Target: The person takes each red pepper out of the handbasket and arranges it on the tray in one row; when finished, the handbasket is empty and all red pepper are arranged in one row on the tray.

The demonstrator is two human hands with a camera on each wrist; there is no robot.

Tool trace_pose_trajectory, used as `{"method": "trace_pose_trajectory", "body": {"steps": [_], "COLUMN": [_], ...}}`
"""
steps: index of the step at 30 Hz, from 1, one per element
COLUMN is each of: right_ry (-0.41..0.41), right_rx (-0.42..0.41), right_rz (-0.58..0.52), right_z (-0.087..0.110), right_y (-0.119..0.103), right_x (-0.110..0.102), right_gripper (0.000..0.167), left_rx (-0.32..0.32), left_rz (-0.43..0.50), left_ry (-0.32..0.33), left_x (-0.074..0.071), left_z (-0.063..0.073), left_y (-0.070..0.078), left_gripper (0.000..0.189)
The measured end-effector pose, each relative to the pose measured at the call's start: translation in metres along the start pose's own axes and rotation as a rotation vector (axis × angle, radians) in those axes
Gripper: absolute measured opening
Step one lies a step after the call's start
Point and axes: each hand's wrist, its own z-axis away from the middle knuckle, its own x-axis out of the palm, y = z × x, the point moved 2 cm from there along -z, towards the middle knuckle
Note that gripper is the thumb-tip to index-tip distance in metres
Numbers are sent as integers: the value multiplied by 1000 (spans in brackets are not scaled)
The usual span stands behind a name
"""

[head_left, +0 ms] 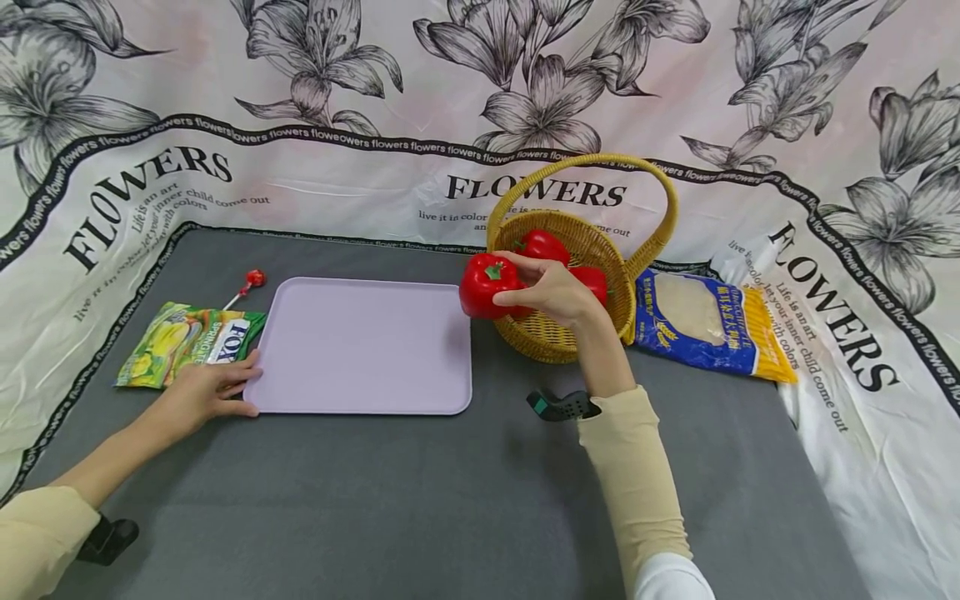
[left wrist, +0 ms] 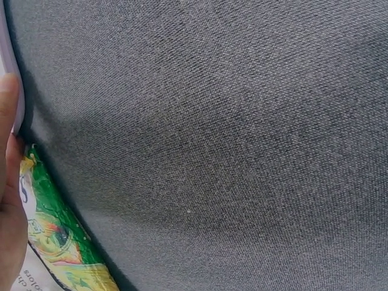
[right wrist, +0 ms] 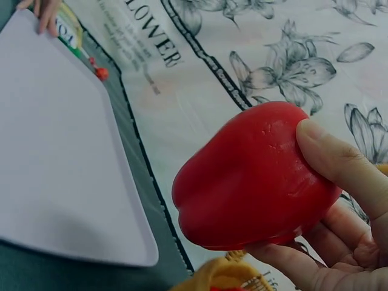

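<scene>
In the head view my right hand [head_left: 557, 292] grips a red bell pepper [head_left: 480, 287] in the air, in front of the yellow wicker basket [head_left: 547, 343]. The right wrist view shows the thumb on one side of the bell pepper [right wrist: 254, 179] and fingers beneath it. More red bell peppers [head_left: 543, 247] lie inside the basket, partly covered by that hand. A pale lilac tray [head_left: 360, 350] lies flat to the left of the basket. My left hand [head_left: 206, 390] touches its left edge, with fingers fairly straight and thumb nearer me.
Beside the tray's left edge lies a green and yellow candy bag [head_left: 187, 342], with a red lollipop [head_left: 256, 278] behind it. A blue and yellow rice bag [head_left: 705, 325] rests right of the basket. The basket's tall handle [head_left: 585, 158] arches above it. Flower-printed cloth [head_left: 337, 183] borders the grey table [head_left: 390, 500].
</scene>
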Motion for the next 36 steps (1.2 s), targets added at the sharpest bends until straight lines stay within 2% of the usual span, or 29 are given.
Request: {"method": "trace_pose_trajectory", "body": {"steps": [4, 10, 21, 36], "right_ry": [0, -48, -76, -62], "right_rx": [-7, -11, 60, 122], "right_rz": [13, -11, -143, -135], "right_z": [-9, -26, -52, -90], "right_y": [-2, -1, 12, 26], "right_x": [8, 23, 47, 67], "right_gripper": [59, 58, 58, 62], "left_rx": [10, 21, -8, -2], "left_rz": [21, 27, 32, 81], "left_ry": [8, 18, 2, 22], "left_x": [-1, -2, -1, 1], "left_z": [0, 0, 0, 2], "left_y": [1, 0, 1, 2], "left_gripper": [58, 57, 58, 58]}}
